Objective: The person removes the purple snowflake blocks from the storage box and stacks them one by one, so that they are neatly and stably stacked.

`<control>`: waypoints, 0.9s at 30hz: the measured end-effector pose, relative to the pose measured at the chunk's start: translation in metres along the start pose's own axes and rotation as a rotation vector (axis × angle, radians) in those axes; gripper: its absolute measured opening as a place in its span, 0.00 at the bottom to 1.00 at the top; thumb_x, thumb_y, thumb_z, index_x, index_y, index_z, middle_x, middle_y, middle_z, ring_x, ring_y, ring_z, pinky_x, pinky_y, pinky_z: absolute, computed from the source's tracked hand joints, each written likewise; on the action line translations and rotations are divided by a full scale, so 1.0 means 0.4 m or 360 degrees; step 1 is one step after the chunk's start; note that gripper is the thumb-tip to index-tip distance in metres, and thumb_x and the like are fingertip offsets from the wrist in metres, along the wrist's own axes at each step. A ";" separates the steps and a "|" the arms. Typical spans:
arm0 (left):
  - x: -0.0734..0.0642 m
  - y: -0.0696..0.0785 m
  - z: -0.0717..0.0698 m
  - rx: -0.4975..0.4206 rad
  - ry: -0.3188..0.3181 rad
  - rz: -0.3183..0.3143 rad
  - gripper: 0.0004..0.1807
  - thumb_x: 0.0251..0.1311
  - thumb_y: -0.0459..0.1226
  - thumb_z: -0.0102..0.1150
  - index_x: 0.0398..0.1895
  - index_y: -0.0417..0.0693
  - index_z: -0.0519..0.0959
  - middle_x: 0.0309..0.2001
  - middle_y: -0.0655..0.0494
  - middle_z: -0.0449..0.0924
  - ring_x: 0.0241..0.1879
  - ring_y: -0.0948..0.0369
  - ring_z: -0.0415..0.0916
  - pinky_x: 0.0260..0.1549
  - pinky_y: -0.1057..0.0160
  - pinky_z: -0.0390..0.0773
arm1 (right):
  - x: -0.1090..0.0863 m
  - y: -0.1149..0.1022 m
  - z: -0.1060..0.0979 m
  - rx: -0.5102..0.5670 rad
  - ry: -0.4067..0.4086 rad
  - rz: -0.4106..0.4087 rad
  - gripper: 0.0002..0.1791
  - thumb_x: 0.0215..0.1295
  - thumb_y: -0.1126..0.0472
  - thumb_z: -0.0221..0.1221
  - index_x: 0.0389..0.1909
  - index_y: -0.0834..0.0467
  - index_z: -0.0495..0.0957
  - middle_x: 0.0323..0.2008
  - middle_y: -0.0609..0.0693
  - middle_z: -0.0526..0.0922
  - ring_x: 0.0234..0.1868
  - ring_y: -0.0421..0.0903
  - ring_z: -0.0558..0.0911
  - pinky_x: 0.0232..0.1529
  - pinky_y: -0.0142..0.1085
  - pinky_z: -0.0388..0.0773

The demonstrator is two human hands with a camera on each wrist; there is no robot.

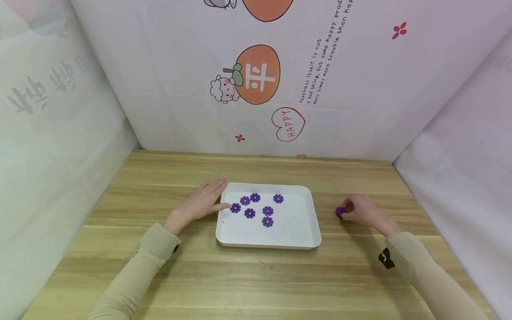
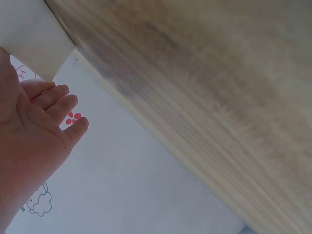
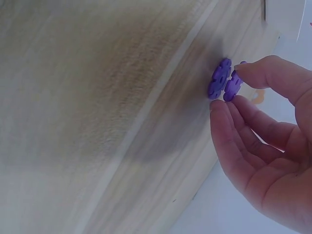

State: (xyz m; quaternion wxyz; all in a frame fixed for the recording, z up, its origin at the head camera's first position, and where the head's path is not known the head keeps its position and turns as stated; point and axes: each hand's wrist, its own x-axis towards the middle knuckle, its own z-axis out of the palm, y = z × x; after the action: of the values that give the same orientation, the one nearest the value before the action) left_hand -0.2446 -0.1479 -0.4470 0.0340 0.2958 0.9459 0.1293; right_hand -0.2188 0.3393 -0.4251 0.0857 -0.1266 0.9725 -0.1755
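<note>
A white tray (image 1: 292,229) on the wooden table holds several purple snowflake discs (image 1: 267,222), notched around their rims and lying apart or side by side. At the tray's left rim is my left hand (image 1: 203,201), fingers straight, with its thumb reaching over the rim beside one disc. To the right of the tray, my right hand (image 1: 360,209) pinches a purple snowflake disc (image 3: 234,87) between thumb and fingertips. Close against it in the right wrist view is a second disc (image 3: 220,78); I cannot tell whether the two are joined. The left wrist view shows no discs.
The wooden table (image 1: 256,280) extends in front of the tray and to both sides. A printed white cloth wall (image 1: 180,89) rises at the back, with plain-looking cloth walls (image 1: 464,133) left and right.
</note>
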 end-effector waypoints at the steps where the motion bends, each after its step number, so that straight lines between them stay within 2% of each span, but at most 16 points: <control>1: 0.000 0.000 0.000 0.0003 -0.0002 0.0000 0.46 0.69 0.59 0.49 0.77 0.35 0.52 0.78 0.39 0.51 0.78 0.45 0.50 0.78 0.41 0.50 | -0.001 0.001 0.000 0.0002 -0.0003 0.0004 0.12 0.54 0.65 0.69 0.35 0.68 0.80 0.32 0.59 0.84 0.34 0.49 0.82 0.38 0.44 0.84; 8: 0.000 -0.002 0.003 0.0007 -0.0021 -0.0014 0.47 0.69 0.60 0.48 0.77 0.36 0.51 0.78 0.40 0.50 0.79 0.45 0.49 0.78 0.41 0.49 | -0.005 0.008 0.003 0.0008 -0.0022 -0.0008 0.11 0.54 0.65 0.69 0.35 0.68 0.79 0.33 0.60 0.84 0.35 0.51 0.82 0.38 0.46 0.84; 18: -0.001 -0.005 0.004 0.0028 0.0008 -0.0002 0.46 0.69 0.59 0.50 0.77 0.35 0.52 0.78 0.39 0.52 0.78 0.44 0.50 0.77 0.40 0.52 | -0.003 0.009 0.009 0.0008 -0.0008 -0.0006 0.11 0.55 0.65 0.68 0.35 0.68 0.80 0.33 0.60 0.85 0.35 0.52 0.83 0.40 0.47 0.84; 27: 0.000 -0.003 0.003 0.0006 -0.0008 -0.0013 0.46 0.69 0.59 0.49 0.77 0.36 0.51 0.78 0.40 0.51 0.78 0.44 0.49 0.77 0.41 0.50 | -0.002 0.010 0.013 0.0001 -0.0001 0.0014 0.12 0.55 0.65 0.68 0.35 0.68 0.80 0.32 0.59 0.85 0.34 0.50 0.83 0.38 0.44 0.84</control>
State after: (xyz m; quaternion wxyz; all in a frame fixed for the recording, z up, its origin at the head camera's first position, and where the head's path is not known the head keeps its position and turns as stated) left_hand -0.2452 -0.1484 -0.4486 0.0365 0.2923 0.9472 0.1265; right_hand -0.2178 0.3416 -0.4310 0.0868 -0.1223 0.9730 -0.1755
